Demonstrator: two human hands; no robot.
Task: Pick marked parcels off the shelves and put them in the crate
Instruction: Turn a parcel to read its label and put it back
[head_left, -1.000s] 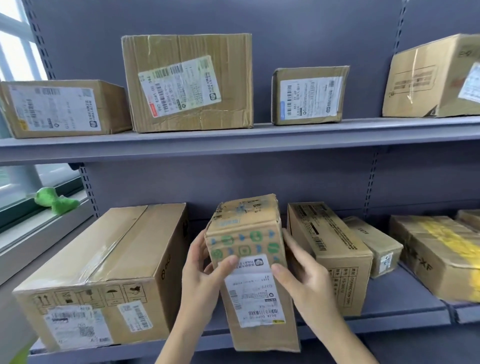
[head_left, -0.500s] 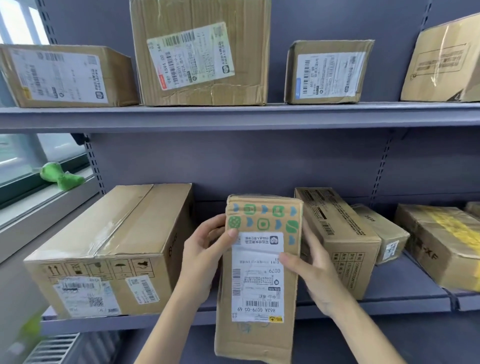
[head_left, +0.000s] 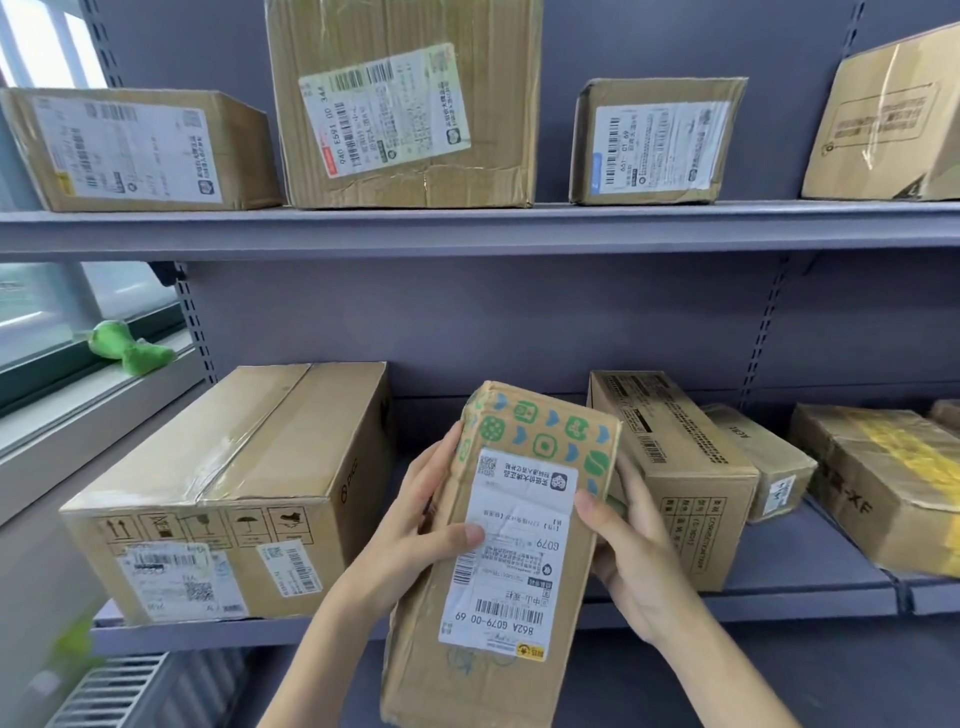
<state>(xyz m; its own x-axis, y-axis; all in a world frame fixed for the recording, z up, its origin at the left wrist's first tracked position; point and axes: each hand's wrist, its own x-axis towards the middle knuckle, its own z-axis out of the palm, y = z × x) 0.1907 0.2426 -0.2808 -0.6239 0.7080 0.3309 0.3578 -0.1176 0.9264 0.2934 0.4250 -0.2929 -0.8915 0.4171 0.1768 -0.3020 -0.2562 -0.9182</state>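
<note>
A long cardboard parcel with green and blue printed icons and a white shipping label is held in front of the lower shelf, label facing me. My left hand grips its left edge, thumb lying on the label. My right hand grips its right edge, thumb on the label's right side. The parcel is off the shelf, tilted slightly to the right. No crate is in view.
The lower shelf holds a large box at left and several brown boxes at right. The upper shelf carries several labelled boxes. A green plush toy lies on the windowsill, and a radiator sits below left.
Both hands have pulled the parcel off the lower shelf and tipped it so the label faces me. My view has moved closer and slightly up.
</note>
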